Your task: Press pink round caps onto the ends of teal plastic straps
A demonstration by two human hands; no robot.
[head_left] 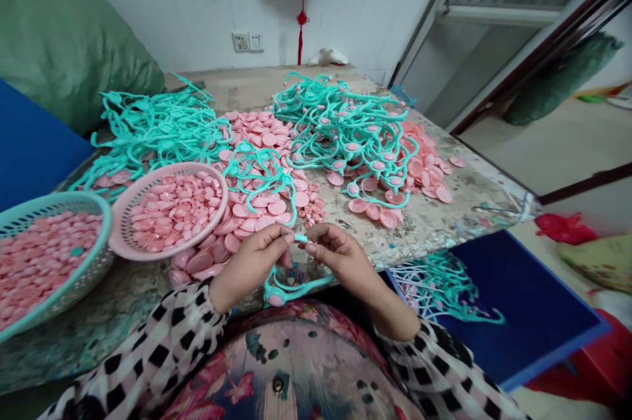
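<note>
My left hand point(249, 266) and my right hand point(340, 255) meet just above the table's front edge. Between their fingertips they pinch a teal plastic piece point(291, 288), whose small tip shows at the top while a pink disc on its lower end hangs below. Just beyond my hands lies a heap of loose pink plastic discs point(241, 209). A tangle of teal plastic strips with pink discs attached point(345, 133) lies further off, and another teal tangle point(158, 130) sits to the left.
A pink round basket point(222, 199) and a teal basket point(59, 199), both filled with pink discs, stand left on the worn table point(444, 229). To the right, a blue board point(523, 295) holds more teal pieces point(439, 288). A wall and a doorway lie beyond.
</note>
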